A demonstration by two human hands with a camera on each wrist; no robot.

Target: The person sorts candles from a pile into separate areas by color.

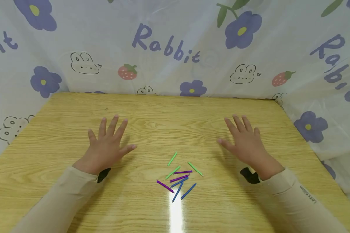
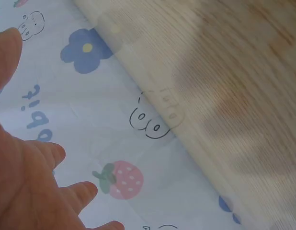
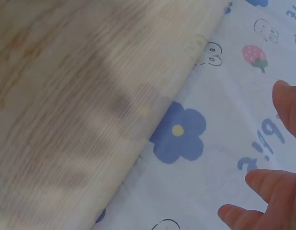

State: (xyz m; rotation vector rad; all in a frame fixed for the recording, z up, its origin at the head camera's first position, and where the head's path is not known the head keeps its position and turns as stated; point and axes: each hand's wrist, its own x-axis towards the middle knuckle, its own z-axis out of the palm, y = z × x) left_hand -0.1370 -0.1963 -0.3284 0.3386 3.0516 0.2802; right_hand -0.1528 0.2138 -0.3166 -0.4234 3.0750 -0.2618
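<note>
Beige sleeves (image 1: pixel 55 197) nearest, then left hand (image 1: pixel 105 150) and right hand (image 1: pixel 249 147), well apart, fingers spread, holding nothing. Between them, slightly nearer the camera, green sticks (image 1: pixel 172 159), purple sticks (image 1: pixel 165 186) and blue sticks (image 1: pixel 188 191) lie in a loose cluster on the desk (image 1: pixel 40 181), some seeming to touch. Should be light, stiff, maybe brittle, apt to roll; best pinched mid-length, clear of the thin tips.

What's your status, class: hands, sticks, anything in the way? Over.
Left hand and right hand open, holding nothing. Three green sticks, three purple sticks, three blue sticks lying loose on table. No obstacle seen.
</note>
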